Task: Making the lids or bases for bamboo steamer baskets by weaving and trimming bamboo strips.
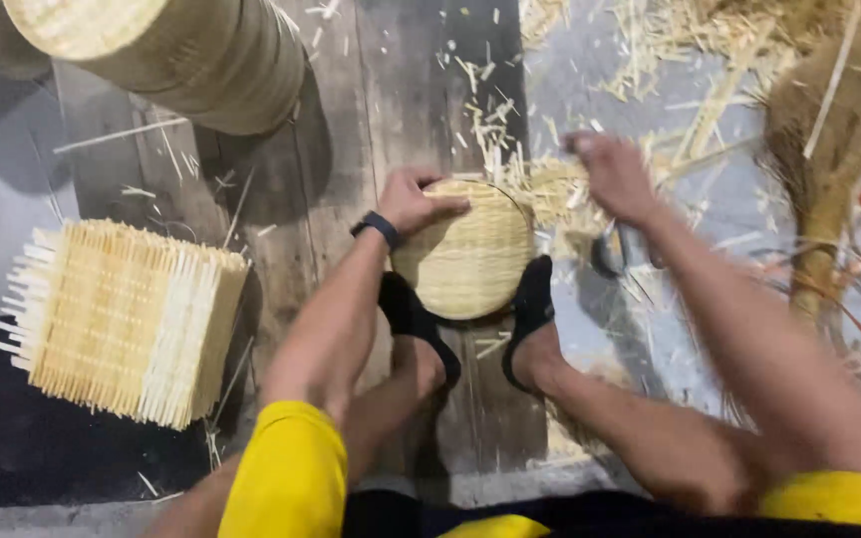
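Note:
A round woven bamboo lid [465,254] stands on edge on a wooden board [351,149], clamped between my two feet in black socks. My left hand [416,197], with a dark band on the wrist, grips the lid's upper left rim. My right hand [612,174] hovers over a heap of bamboo shavings [555,189] just right of the lid; it is blurred and I cannot tell whether it holds anything. A dark tool [610,254] lies on the floor under my right forearm.
A stack of square woven bamboo mats [122,319] lies at the left. Round bamboo steamer baskets [181,50] sit stacked at the upper left. A straw broom [834,149] and loose bamboo strips lie at the right on the grey floor.

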